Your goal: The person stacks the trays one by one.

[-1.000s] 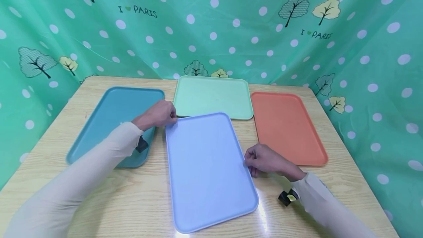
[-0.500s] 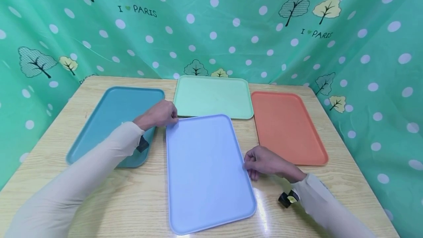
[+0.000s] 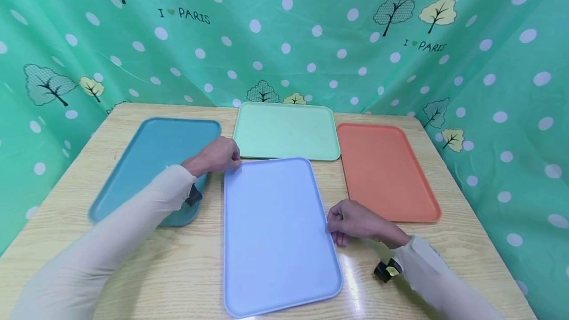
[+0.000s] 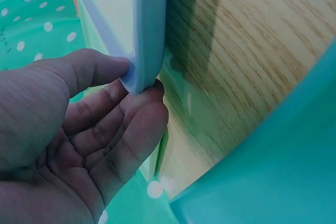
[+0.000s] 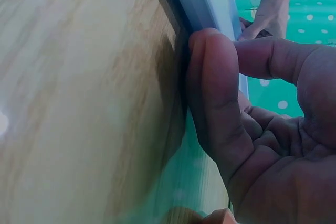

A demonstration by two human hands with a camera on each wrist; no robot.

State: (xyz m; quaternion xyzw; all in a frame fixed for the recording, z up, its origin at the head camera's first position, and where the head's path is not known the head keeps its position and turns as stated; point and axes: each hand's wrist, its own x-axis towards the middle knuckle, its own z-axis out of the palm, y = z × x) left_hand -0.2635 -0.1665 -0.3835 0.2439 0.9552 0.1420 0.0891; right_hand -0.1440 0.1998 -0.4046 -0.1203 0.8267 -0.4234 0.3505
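Note:
A lavender-blue tray (image 3: pixel 275 231) lies lengthwise in the middle of the wooden table (image 3: pixel 186 270). My left hand (image 3: pixel 218 156) pinches its far left corner; in the left wrist view the thumb and fingers (image 4: pixel 131 114) close on the tray's rim (image 4: pixel 149 30). My right hand (image 3: pixel 351 221) grips the right long edge about midway; the right wrist view shows fingers (image 5: pixel 215 98) curled under the rim (image 5: pixel 210 3) and the thumb above it.
A teal tray (image 3: pixel 151 162) lies at the left under my left forearm. At the back sits a mint-green tray (image 3: pixel 284 130), and an orange tray (image 3: pixel 384 169) at the right. A polka-dot green curtain (image 3: pixel 284 33) surrounds the table.
The lavender tray has slid toward me and turned slightly, its far edge now clear of the mint tray. Both hands moved with it, keeping their hold.

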